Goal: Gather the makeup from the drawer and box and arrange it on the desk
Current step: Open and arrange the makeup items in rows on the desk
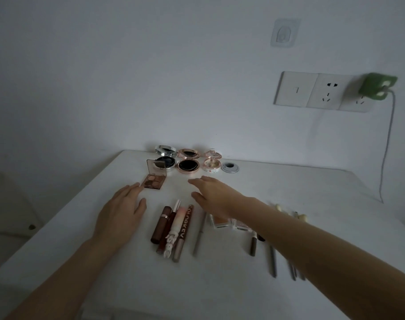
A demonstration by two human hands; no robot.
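Observation:
Three round compacts stand open at the back of the white desk (pixel 81 227): a silver one (pixel 166 158), a rose-gold one (pixel 188 163) and a pale floral one (pixel 212 163). An open eyeshadow palette (pixel 155 177) lies in front of the silver one. My left hand (pixel 122 212) lies flat with straight fingers, its fingertips at the palette's left edge. My right hand (pixel 212 192) hovers open over bare desk, right of the palette. Several lip tubes (pixel 172 229) lie side by side between my hands. A blush case (pixel 220 221) sits partly hidden under my right forearm.
Several pencils and brushes (pixel 273 259) lie to the right, partly under my right arm. A round cable grommet (pixel 230 167) sits beside the compacts. On the wall are sockets (pixel 323 91), a green plug (pixel 377 86) and its hanging cable. The desk's left edge is close to my left arm.

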